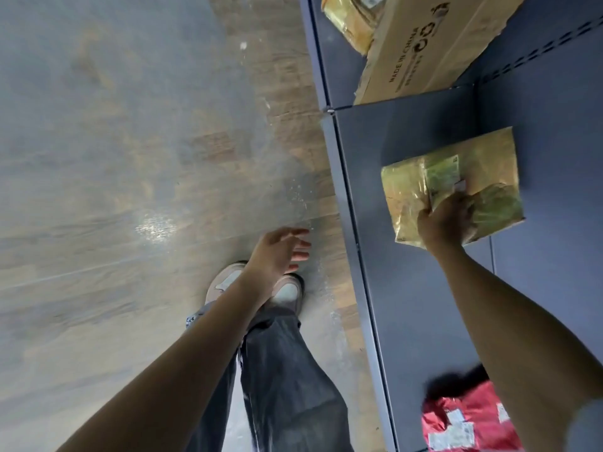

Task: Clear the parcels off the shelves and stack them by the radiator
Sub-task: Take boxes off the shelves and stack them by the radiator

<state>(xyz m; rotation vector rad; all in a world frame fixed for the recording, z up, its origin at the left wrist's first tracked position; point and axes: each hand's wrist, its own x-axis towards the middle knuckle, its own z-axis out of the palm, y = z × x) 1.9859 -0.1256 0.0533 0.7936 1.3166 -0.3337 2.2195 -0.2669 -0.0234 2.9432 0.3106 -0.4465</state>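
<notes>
Yellow plastic parcel (456,177) lay on the grey shelf (404,288), gripped at its near edge by the right hand (447,220). Left hand (280,252) hung released. A 1-handed lift could let the slick wrap slip.

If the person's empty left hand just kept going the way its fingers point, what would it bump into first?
Probably the front edge of the dark grey metal shelf. The left hand hangs open over the floor, fingers aimed rightward at it, though depth is hard to judge.

cardboard box (421,50) | "made in china" (side panel) | other labels unreadable
</notes>
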